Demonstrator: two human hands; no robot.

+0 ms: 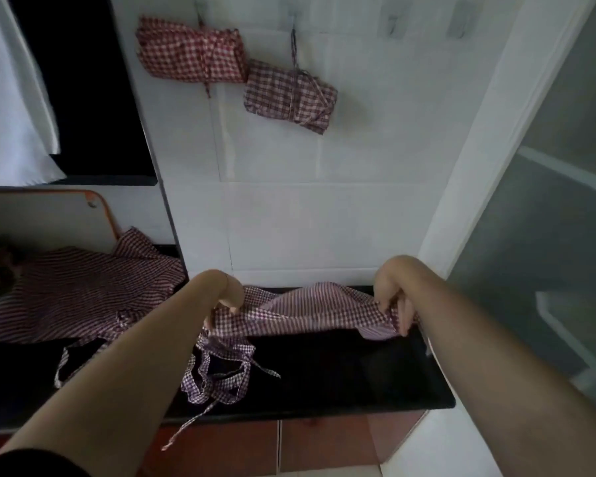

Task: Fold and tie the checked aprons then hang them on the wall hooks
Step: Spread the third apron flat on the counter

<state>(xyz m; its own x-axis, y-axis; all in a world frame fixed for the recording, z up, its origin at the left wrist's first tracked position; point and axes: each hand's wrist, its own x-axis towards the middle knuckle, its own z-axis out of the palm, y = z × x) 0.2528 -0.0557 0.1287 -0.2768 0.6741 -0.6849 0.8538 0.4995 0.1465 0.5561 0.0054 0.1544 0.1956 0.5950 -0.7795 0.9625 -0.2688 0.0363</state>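
A purple-and-white checked apron (pixel 307 311) is stretched sideways above the black counter (pixel 341 373). My left hand (pixel 226 297) pinches its left end and my right hand (pixel 391 297) grips its bunched right end. Its straps (pixel 217 376) dangle in loops over the counter, one tail hanging past the front edge. On the white tiled wall, a folded and tied red checked apron (pixel 190 51) hangs from one hook, and a folded, tied purple checked apron (pixel 289 94) hangs from the hook (pixel 291 12) to its right.
Another checked apron (pixel 80 290) lies spread on the counter at the left, below a board with an orange rim (pixel 109 218). Two bare wall hooks (pixel 391 22) sit at the upper right. A white door frame (pixel 479 166) stands to the right.
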